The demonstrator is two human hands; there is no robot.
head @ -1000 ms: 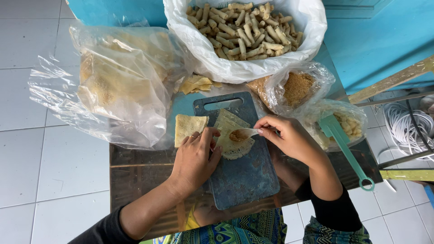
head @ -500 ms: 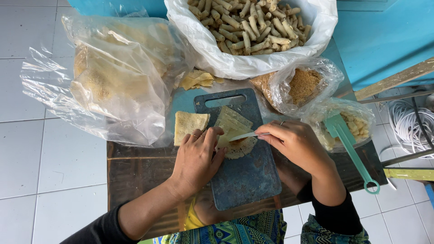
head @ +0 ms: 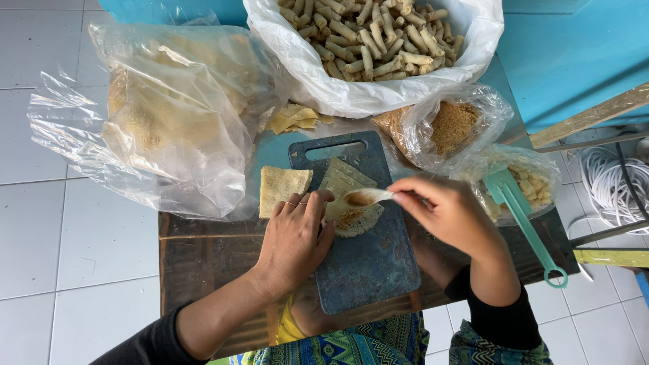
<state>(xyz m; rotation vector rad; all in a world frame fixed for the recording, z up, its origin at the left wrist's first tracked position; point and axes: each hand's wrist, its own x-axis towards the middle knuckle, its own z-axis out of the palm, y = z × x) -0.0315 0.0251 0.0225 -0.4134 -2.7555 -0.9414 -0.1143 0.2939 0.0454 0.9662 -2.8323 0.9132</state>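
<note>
A thin pale wrapper sheet (head: 346, 181) lies on a dark blue cutting board (head: 368, 260) with a dab of brown filling (head: 353, 217) near its lower corner. My left hand (head: 294, 240) presses its fingertips on the sheet's left edge. My right hand (head: 449, 213) holds a small spoon (head: 365, 197) over the filling. A second square wrapper (head: 280, 188) lies just left of the board.
A large white bag of rolled sticks (head: 372, 40) stands behind the board. A clear bag of wrapper sheets (head: 162, 122) sits at left. Bags of brown filling (head: 453, 125) and yellow pieces (head: 531, 186) are at right, with a green plastic utensil (head: 531, 226).
The camera view shifted slightly. My right hand has brought the spoon over the sheet, and the filling now sits on its lower corner; my left hand stays on the sheet's edge.
</note>
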